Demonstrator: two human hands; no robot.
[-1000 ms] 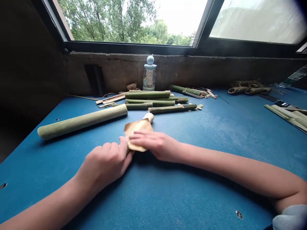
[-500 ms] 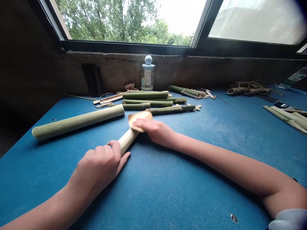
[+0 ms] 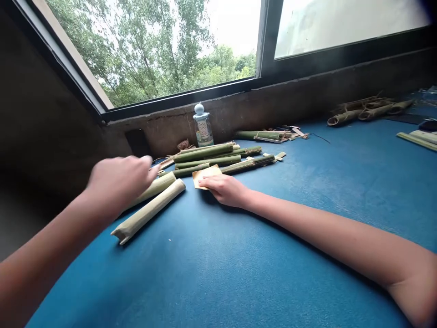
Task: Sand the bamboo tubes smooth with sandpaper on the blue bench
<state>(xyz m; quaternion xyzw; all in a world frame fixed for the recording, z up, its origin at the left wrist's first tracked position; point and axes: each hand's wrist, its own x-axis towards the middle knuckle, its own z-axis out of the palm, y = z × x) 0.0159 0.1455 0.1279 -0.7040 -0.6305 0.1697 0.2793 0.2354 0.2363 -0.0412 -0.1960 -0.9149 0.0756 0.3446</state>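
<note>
My right hand [image 3: 227, 189] grips a folded tan piece of sandpaper [image 3: 206, 174], held low over the blue table near the bamboo pieces. My left hand [image 3: 118, 180] is raised at the left, blurred, with its fingers bent and mostly hidden; whether it is open or closed does not show. Below it lies a pale bamboo tube [image 3: 150, 211] with a notched near end, apart from both hands. Just behind that tube is a thicker greenish bamboo tube [image 3: 159, 186], partly covered by my left hand and forearm.
Several green bamboo sticks [image 3: 208, 160] lie in front of a jar with a light-blue lid [image 3: 202, 127] by the wall. Further right are more bamboo scraps [image 3: 269, 135], bamboo tubes [image 3: 348, 117] and split strips [image 3: 418, 140]. A window [image 3: 164, 54] is beyond the blue table [image 3: 232, 264].
My left hand has let go of the pale tube and moved up and left. The tube now lies beside the thicker one. My right hand still holds the sandpaper, off the tube. The view has tilted.
</note>
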